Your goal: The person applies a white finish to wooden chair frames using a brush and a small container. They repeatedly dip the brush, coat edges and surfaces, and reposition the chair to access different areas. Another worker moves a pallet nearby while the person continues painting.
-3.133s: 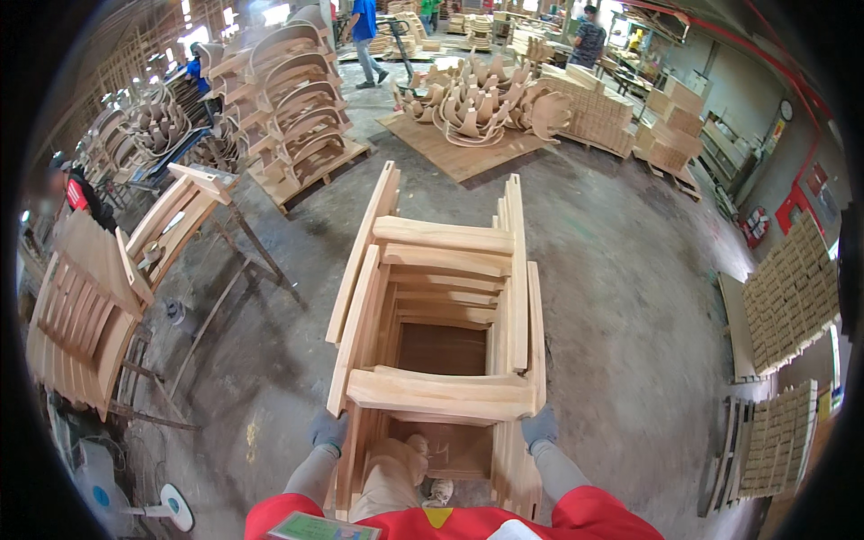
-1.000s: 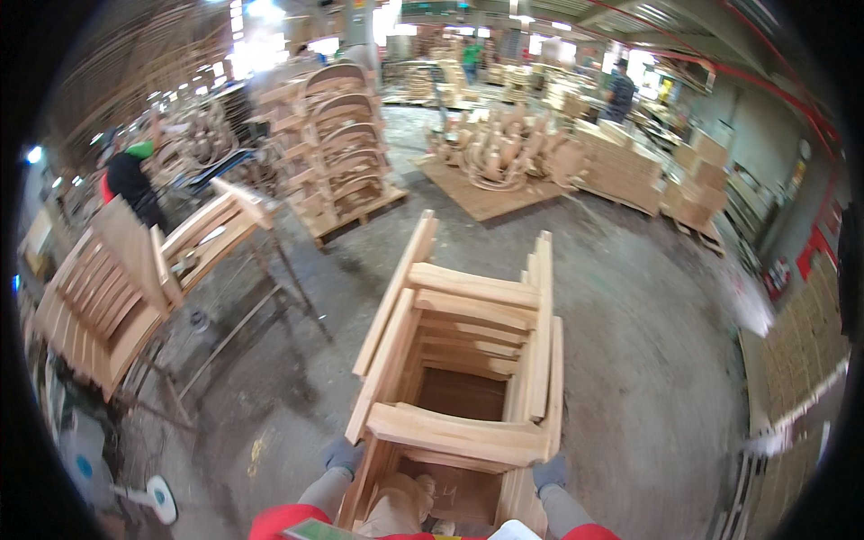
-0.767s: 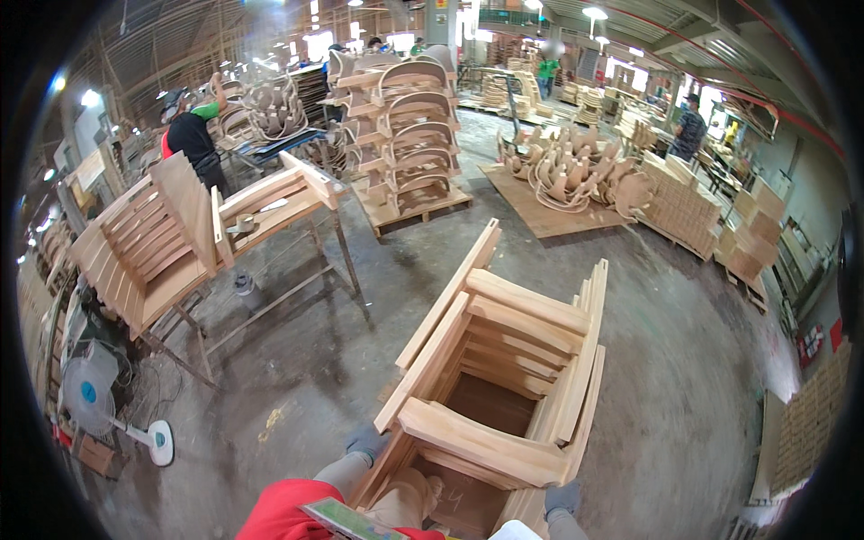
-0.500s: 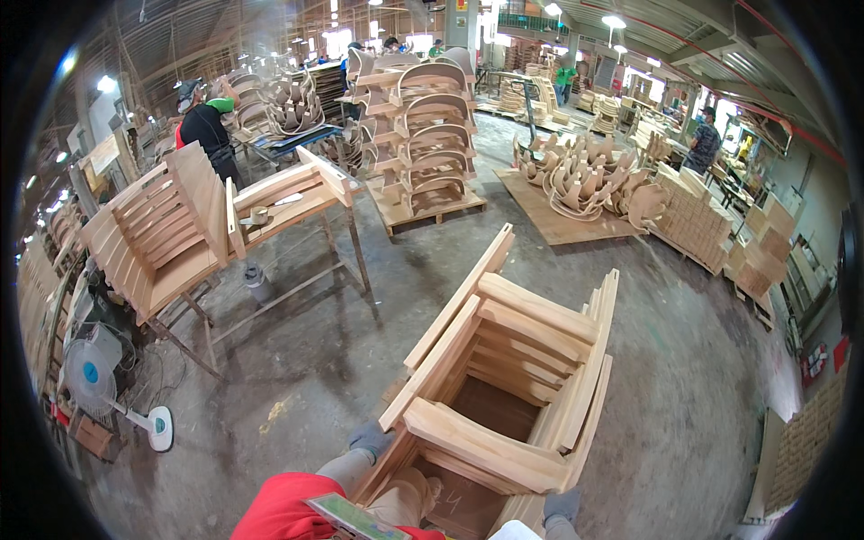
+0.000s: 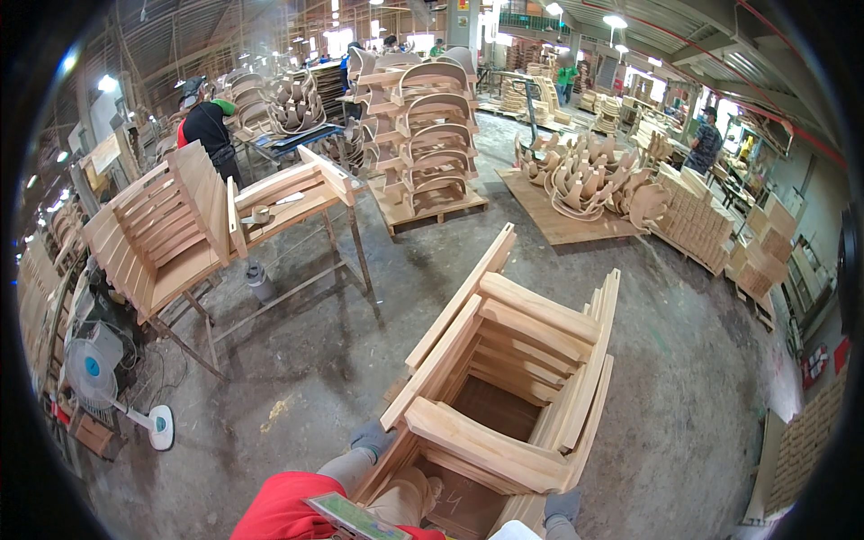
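In front of me stands a stack of pale wooden frames (image 5: 486, 436), one on another, with thick rails across and long side pieces. The topmost frame's near rail crosses just ahead of my body. My left hand (image 5: 372, 439), in a grey glove, is closed at the near end of the left side piece. At the near right corner my right hand (image 5: 562, 507), gloved alike, grips the frame's edge; its fingertips are mostly hidden. Brown board (image 5: 499, 407) shows down inside the stack. My red sleeve (image 5: 292, 504) lies at the lower edge.
To the left, a work table (image 5: 301, 211) carries more wooden frames (image 5: 166, 225). A white fan (image 5: 94, 364) stands at the far left. Curved wooden parts (image 5: 436, 135) are stacked on a pallet ahead; others (image 5: 594, 175) lie on a board. A co-worker (image 5: 207, 130) bends at back left.
My hands and the stack of frames have hardly moved. At back left the co-worker's arm has lowered, and a person in green at the back has shifted slightly.
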A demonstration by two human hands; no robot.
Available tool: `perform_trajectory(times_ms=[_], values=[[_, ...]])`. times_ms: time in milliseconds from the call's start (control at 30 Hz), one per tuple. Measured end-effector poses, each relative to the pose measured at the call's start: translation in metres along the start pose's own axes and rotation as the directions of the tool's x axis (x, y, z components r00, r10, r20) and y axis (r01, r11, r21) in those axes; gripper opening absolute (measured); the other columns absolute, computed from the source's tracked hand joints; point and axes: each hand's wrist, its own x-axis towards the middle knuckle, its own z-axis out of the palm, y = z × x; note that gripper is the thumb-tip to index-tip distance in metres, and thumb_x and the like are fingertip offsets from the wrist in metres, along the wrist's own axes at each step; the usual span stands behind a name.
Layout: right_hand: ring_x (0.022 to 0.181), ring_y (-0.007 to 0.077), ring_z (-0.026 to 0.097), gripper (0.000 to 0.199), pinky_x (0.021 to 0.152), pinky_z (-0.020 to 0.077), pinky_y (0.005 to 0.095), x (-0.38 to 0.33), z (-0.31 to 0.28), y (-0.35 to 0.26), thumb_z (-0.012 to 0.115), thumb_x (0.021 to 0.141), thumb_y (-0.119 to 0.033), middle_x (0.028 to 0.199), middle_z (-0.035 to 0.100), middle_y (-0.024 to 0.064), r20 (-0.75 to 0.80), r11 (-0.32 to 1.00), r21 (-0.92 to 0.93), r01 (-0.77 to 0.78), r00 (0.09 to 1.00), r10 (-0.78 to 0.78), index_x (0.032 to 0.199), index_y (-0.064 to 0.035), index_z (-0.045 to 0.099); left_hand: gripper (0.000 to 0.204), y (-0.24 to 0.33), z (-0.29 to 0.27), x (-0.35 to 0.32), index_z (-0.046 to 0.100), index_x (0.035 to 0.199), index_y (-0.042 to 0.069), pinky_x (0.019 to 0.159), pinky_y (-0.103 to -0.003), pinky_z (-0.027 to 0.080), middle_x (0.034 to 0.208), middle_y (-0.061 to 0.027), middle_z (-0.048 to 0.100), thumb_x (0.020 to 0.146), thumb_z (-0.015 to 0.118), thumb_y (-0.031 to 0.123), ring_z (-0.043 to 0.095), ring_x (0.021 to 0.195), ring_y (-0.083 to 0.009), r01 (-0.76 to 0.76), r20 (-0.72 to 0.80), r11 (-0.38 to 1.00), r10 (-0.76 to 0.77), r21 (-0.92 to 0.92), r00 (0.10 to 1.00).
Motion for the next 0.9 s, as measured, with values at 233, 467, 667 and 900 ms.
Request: perform_trajectory(times_ms=[233,467,667,900], values=[[0.103,0.0401,0.054,0.062,0.087,0.0435,0.0410,0.009,0.020,0.015,0.068,0.067,-0.025,0.109,0.054,0.0280,-0.079,0.996,-0.043,0.080,0.993,-0.083,0.115,0.0052,0.045,0.045,0.000,-0.003,-0.001,0.064,0.100,0.010,0.069,-0.040,0.050,0.087,-0.0171,0.066,0.072,0.056,0.045,0.065,0.079,-0.0323,-0.008,-0.003,1.000,0.008,-0.007,1.000],[0.110,0.0386,0.050,0.064,0.092,0.0406,0.0397,0.004,0.013,0.010,0.068,0.068,-0.026,0.117,0.050,0.0282,-0.016,1.000,-0.028,0.002,1.000,-0.002,0.118,0.0039,0.043,0.045,0.003,-0.006,-0.004,0.064,0.102,0.010,0.070,-0.041,0.050,0.088,-0.0177,0.066,0.073,0.055,0.043,0.065,0.080,-0.0329,-0.013,0.008,1.000,0.014,-0.027,1.000],[0.109,0.0384,0.051,0.070,0.091,0.0415,0.0393,0.000,0.002,0.000,0.069,0.065,-0.026,0.117,0.051,0.0277,0.019,0.999,0.019,-0.034,0.999,0.034,0.121,0.0059,0.041,0.044,0.001,-0.003,-0.003,0.065,0.098,0.010,0.068,-0.041,0.049,0.086,-0.0193,0.064,0.075,0.053,0.046,0.064,0.080,-0.0348,-0.025,-0.016,1.000,0.025,-0.009,1.000],[0.103,0.0386,0.054,0.064,0.087,0.0432,0.0398,0.002,0.005,0.005,0.067,0.067,-0.027,0.111,0.053,0.0268,0.006,1.000,-0.016,-0.012,1.000,0.012,0.117,0.0054,0.043,0.045,0.001,0.000,-0.001,0.064,0.101,0.009,0.069,-0.041,0.049,0.088,-0.0192,0.065,0.075,0.054,0.045,0.064,0.081,-0.0344,-0.045,-0.014,0.999,0.045,-0.021,0.999]])
